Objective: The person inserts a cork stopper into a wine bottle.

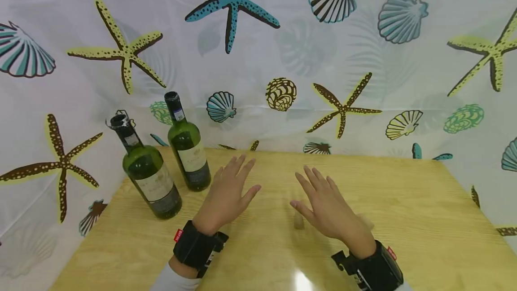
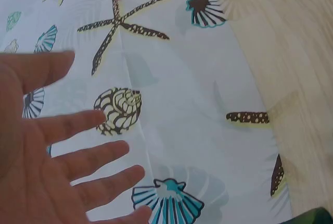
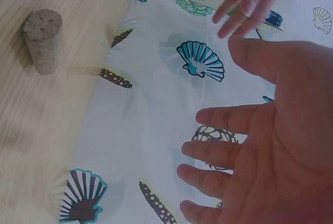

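Observation:
Both hands hover above the table with fingers spread and nothing held. My left hand (image 1: 227,192) is just right of two green wine bottles; the farther bottle (image 1: 190,154) is closest to it. The nearer bottle (image 1: 153,183) has ragged foil around its mouth. Both stand upright with cream labels. Below the thumb of my right hand (image 1: 325,205) stands a cork (image 1: 299,222), also seen as a tapered cork (image 3: 44,41) in the right wrist view. A pale object (image 1: 365,221) is partly hidden behind the right hand; its kind is unclear.
The light wooden table (image 1: 420,201) reaches back to a white cloth (image 1: 250,71) printed with starfish and shells. This cloth also hangs along the left and right sides. Black camera straps (image 1: 198,246) are worn on both wrists.

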A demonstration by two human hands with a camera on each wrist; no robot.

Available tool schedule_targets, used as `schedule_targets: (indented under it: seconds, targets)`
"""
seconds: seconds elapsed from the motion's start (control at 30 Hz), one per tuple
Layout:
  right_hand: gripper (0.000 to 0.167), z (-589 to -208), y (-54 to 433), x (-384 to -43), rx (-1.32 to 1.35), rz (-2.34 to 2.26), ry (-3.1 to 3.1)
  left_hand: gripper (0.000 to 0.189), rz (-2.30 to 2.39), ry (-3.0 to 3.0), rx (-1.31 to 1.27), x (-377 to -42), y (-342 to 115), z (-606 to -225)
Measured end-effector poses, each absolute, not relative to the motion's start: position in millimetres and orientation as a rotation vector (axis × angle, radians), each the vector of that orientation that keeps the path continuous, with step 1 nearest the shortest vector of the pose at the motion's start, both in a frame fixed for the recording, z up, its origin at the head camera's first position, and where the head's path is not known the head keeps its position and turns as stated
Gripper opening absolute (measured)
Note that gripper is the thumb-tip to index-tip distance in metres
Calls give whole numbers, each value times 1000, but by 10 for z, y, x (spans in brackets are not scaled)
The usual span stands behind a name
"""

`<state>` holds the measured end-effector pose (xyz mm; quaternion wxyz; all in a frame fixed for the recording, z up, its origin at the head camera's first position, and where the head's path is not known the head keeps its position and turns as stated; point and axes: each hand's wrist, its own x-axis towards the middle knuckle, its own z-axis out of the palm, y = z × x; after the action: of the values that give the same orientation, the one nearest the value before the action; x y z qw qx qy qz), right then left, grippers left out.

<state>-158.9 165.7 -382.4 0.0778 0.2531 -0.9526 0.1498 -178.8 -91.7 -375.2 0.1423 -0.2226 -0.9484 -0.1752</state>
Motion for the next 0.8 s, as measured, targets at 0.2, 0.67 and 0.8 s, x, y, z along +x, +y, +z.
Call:
schedule_targets:
  seconds: [0.2, 0.67, 0.8]
  targets:
    - [67, -3857, 1571, -1609, 814, 517, -2795, 44, -699, -2397, -495, -1839, -1096, -3621]
    - [61, -3282, 47, -2403, 1043, 1035, -2346, 53, -879, -1898, -291, -1754, -1388, -3352]
    - [68, -3163, -379, -2735, 942, 1257, -2364, 52, -913, -1838, -269, -1711, -1438, -3285]
